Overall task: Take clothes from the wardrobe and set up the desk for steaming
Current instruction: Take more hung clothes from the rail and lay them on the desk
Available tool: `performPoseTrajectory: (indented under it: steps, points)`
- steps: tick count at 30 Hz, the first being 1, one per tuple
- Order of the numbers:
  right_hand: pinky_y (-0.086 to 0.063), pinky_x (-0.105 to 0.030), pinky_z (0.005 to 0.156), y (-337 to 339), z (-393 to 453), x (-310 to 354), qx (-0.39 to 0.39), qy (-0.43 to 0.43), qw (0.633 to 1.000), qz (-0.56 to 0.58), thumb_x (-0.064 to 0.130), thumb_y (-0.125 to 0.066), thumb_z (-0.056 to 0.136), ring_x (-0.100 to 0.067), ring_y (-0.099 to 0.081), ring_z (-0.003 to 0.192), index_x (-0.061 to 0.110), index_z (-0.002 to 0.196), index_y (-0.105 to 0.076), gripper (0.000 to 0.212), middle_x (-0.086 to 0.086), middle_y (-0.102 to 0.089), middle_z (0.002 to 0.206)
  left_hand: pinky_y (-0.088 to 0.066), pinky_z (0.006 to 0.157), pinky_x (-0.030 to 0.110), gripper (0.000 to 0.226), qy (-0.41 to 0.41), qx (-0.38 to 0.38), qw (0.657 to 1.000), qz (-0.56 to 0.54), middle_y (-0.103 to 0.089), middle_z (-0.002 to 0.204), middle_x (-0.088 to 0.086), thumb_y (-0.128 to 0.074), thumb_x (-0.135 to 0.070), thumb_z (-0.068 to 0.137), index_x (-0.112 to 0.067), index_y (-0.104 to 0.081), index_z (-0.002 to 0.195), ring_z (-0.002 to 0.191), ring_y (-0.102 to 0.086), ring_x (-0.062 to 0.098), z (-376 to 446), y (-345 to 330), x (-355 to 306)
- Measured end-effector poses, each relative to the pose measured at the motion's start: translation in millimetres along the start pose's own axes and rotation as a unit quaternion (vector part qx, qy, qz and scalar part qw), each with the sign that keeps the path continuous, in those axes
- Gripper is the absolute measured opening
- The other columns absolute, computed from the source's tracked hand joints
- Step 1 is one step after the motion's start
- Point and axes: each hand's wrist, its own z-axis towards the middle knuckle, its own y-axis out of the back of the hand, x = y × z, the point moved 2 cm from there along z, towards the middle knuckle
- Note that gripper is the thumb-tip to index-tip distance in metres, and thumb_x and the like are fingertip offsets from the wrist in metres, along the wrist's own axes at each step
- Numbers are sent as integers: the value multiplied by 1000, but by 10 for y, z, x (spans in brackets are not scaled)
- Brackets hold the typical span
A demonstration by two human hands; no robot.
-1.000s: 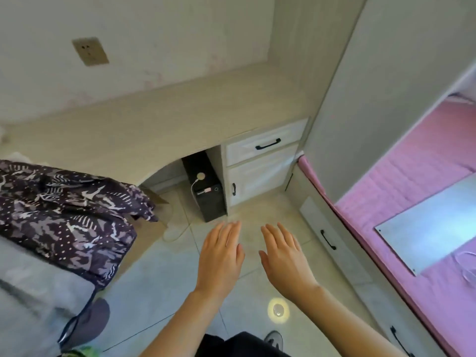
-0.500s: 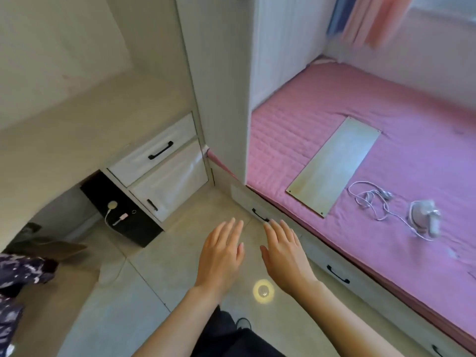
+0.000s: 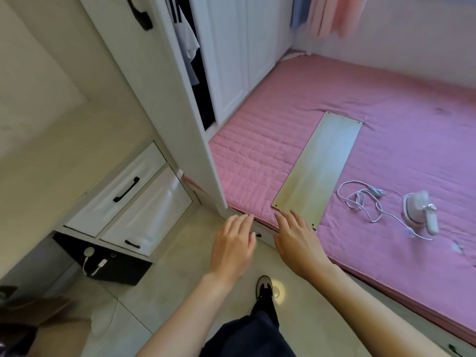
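Hanging garments (image 3: 189, 47) — two empty hands

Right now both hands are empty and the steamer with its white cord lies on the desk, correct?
Not quite. The head view shows the steamer and its white cord lying on the pink bed, not the desk. The left hand and right hand are indeed empty.

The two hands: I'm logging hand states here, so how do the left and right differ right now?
The left hand hangs over the floor tiles, while the right hand reaches further, its fingertips over the edge of the pink mattress near the wooden board. The left hand's fingers lie closer together; the right's are slightly more spread. Both are palm-down, fingers straight, holding nothing.
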Motion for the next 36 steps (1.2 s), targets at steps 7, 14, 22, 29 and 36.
performPoseTrajectory:
  steps: [7, 14, 22, 29, 36]
  points:
    - [-47, -46, 96, 141, 887, -388, 3, 30, 999, -16, 22, -65, 84, -37, -53, 117, 5, 119, -57, 40, -13, -61, 119, -48, 100, 36, 45, -1, -21, 1000, 5, -64, 120, 4, -38, -31, 93, -9, -58, 127, 116, -55, 21, 950, 10, -2]
    - [-42, -45, 105, 322, 1582, -592, 9, 52, 998, -22, 29, -59, 90, -36, -48, 126, 4, 131, -50, 49, -14, -56, 131, -43, 104, 33, 41, 20, -18, 999, 19, -60, 127, 0, -49, -28, 96, -13, -53, 133, 120, -51, 17, 1631, 7, 109]
    - [-36, -43, 109, 525, 2146, -746, 9, 96, 995, -17, 30, -51, 95, -33, -41, 132, 7, 136, -45, 47, -12, -51, 137, -47, 100, 34, 39, 76, -39, 996, 13, -60, 127, 3, -53, -25, 95, -12, -55, 132, 119, -51, 19, 2119, 96, 155]
    - [-44, -45, 101, 827, 2831, -953, 6, 190, 982, -16, 24, -56, 93, -35, -47, 126, 3, 132, -49, 46, -14, -56, 130, -44, 97, 28, 40, 169, -103, 980, 18, -61, 126, 3, -54, -24, 95, -12, -53, 133, 118, -51, 18, 2632, 241, 87]
    - [-40, -40, 104, 1207, 3530, -993, -18, 275, 961, -16, 25, -48, 97, -32, -47, 125, 4, 134, -46, 43, -13, -54, 131, -46, 93, 27, 42, 243, -167, 955, 21, -56, 133, 3, -45, -23, 98, -14, -45, 139, 121, -48, 18, 3159, 532, 60]
